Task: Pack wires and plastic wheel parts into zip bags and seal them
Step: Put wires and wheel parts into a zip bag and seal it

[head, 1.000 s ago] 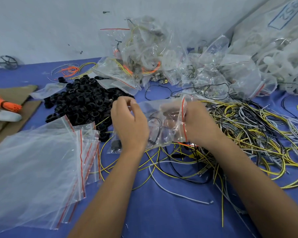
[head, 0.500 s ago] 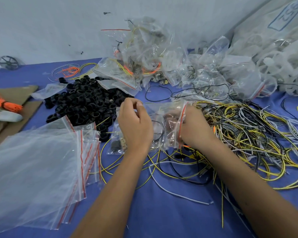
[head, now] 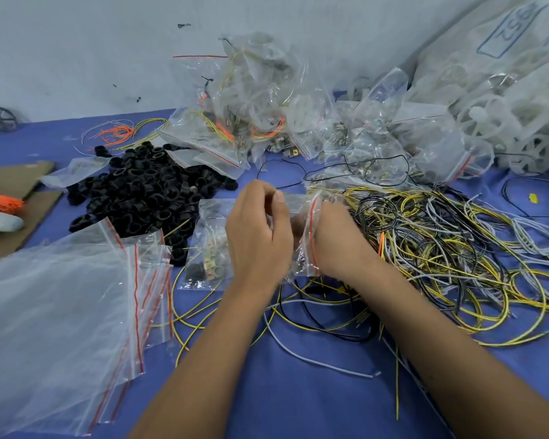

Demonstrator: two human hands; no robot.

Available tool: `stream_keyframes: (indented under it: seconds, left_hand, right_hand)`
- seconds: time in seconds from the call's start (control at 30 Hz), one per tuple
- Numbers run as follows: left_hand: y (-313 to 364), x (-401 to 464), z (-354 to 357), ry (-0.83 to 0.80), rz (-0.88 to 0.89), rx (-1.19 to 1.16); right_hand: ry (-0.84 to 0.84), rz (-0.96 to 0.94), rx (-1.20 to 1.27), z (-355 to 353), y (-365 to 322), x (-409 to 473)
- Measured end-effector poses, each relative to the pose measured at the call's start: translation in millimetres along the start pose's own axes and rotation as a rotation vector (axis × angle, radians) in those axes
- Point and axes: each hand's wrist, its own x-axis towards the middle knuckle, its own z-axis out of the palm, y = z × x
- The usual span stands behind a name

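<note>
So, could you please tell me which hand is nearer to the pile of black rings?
The left. The left hand sits just right of the black rings, gripping the small bag; the right hand is farther right, by the wire tangle.

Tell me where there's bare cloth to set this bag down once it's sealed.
Barest patch: the blue cloth near you, between the forearms, crossed only by a white wire. A smaller gap lies behind the hands, between the black rings and the packed bags. Crowded: empty bags on the left, wire tangle on the right.
</note>
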Motion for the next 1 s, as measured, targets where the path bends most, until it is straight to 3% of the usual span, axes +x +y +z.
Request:
stream_keyframes:
  seconds: [0.07, 0.17, 0.3, 0.4, 0.5, 0.6, 0.67, 0.77, 1.0]
  left_hand:
    - [4, -3, 1, -0.039, 0.060, 0.011]
    - [7, -5, 2, -0.095, 0.078, -0.018]
    - [12, -8, 6, -0.245, 0.045, 0.023]
    - [17, -14, 11, -0.314, 0.066, 0.127]
    - [19, -18, 16, -0.369, 0.098, 0.166]
    - [17, -19, 19, -0.370, 0.103, 0.164]
    - [16, -19, 21, -0.365, 0.101, 0.149]
    - [16, -20, 25, -0.357, 0.083, 0.094]
    - [25, -21, 34, -0.230, -0.048, -0.154]
  right_hand:
    - [-0.055, -0.100, 0.013, -8, -2, -4]
    - [0.045, -0.101, 0.046, -28, 6, -9]
    - [0.330, 0.065, 0.178, -59, 32, -16]
    - [0.485, 0.231, -0.065, -80, 68, -22]
    - [0.429, 0.331, -0.202, -96, 98, -29]
    - [0.172, 0.391, -0.296, -99, 111, -29]
    - [0.097, 0.420, -0.326, -98, 113, -28]
    - [0.122, 0.438, -0.315, -97, 114, -28]
    - [0.382, 0.459, -0.242, -97, 117, -32]
